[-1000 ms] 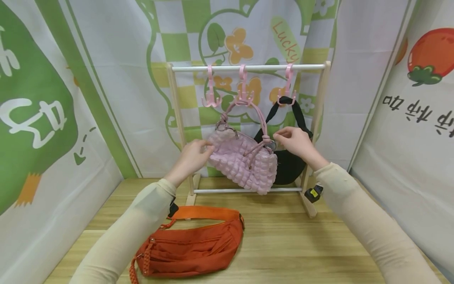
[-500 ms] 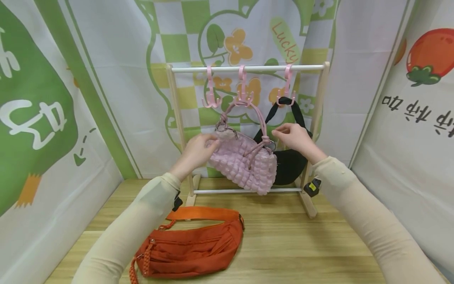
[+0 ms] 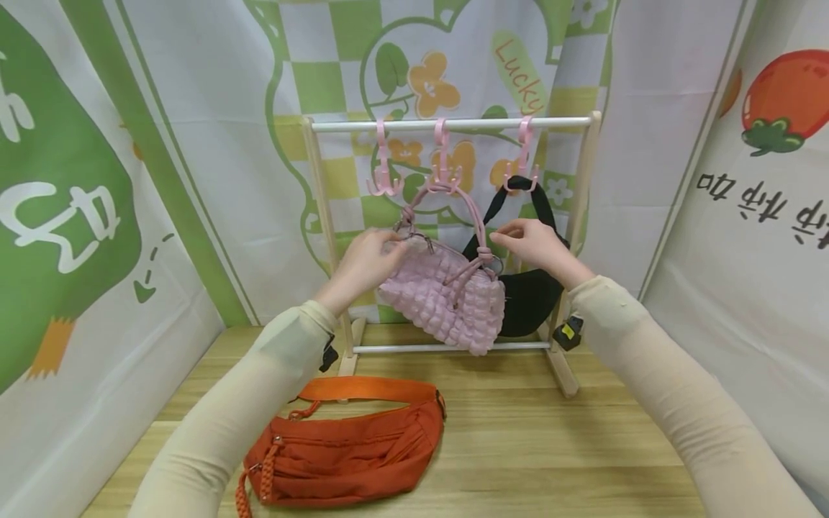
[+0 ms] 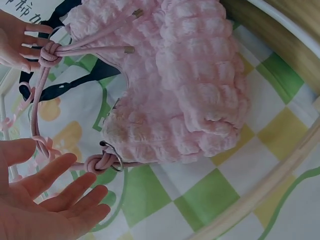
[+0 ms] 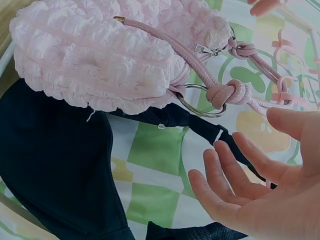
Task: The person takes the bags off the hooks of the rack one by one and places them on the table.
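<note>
A pink puffy handbag [image 3: 447, 295] hangs tilted by its cord handle from the middle pink hook [image 3: 443, 165], its right end lower. My left hand [image 3: 369, 260] is at the bag's upper left; in the left wrist view its fingers [image 4: 75, 192] are spread, apart from the knotted handle end. On the other side my right hand [image 3: 534, 244] is beside the handle's right knot. The right wrist view shows its fingers [image 5: 220, 175] loosely spread, holding nothing. Behind the pink bag, a black bag [image 3: 532, 306] hangs by its strap from the right pink hook [image 3: 525, 162].
An orange-red waist bag [image 3: 350, 453] lies on the wooden table [image 3: 537, 446] in front of the rack. The rack has a white top bar [image 3: 479, 124] and wooden posts. At left on the bar hangs another pink hook [image 3: 383, 165]. Printed cloth walls stand around.
My left hand has moved up and right along the bag's upper left side. The right hand has risen slightly and shifted left toward the handle. The bags hang as before.
</note>
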A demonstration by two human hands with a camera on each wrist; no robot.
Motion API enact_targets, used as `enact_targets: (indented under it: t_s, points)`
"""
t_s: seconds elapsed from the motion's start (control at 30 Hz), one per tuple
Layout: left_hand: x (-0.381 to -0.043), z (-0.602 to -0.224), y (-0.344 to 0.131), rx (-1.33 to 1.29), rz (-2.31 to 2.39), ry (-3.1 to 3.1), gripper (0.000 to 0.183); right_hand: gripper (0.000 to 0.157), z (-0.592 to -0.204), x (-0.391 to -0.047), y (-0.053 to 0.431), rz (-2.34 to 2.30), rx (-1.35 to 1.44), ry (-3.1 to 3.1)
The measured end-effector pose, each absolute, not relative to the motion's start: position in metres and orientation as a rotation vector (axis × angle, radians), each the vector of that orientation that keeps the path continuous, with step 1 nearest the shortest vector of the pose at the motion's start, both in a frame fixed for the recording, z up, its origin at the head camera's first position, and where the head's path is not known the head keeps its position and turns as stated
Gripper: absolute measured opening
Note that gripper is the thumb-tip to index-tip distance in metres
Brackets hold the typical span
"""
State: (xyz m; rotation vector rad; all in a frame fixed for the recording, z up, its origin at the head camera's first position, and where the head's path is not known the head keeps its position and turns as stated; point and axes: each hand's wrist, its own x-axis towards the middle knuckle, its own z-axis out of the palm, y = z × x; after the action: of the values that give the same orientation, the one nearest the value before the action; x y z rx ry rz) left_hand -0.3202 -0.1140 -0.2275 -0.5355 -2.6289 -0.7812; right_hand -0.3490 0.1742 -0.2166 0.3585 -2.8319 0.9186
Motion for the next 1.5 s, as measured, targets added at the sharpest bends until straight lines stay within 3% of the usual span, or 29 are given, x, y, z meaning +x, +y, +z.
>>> enact_targets:
  t_s: [0.9, 1.5]
  points:
    - [-0.323, -0.187, -0.098, -0.659, -0.572, -2.664, 0.033, 0.051, -0.209, -0.351, 0.165, 0.905, 0.419, -2.855]
    - [-0.321, -0.155, -0.092, -0.653, -0.571, -2.636, 0.039, 0.05, -0.21, -0.349, 0.163, 0.937, 0.417, -2.825]
